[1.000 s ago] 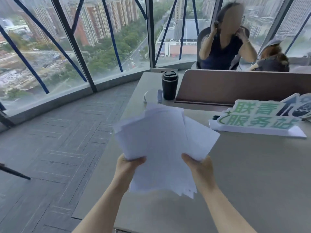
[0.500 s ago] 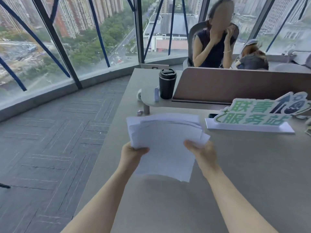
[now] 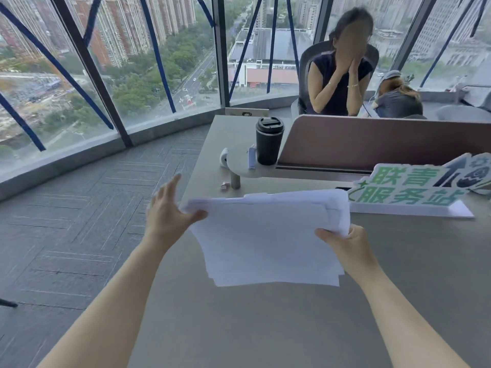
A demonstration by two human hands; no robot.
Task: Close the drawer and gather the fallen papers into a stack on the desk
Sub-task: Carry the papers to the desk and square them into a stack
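My left hand has let go, fingers spread at the papers left edge; my right hand pinches the right corner. Light, floppy, slippery sheets: support both sides above the surface.

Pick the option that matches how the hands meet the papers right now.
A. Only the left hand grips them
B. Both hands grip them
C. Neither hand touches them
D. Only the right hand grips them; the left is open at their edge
D: the right hand has its grip on the right edge of the papers, while the left hand is spread open, thumb at their left corner.
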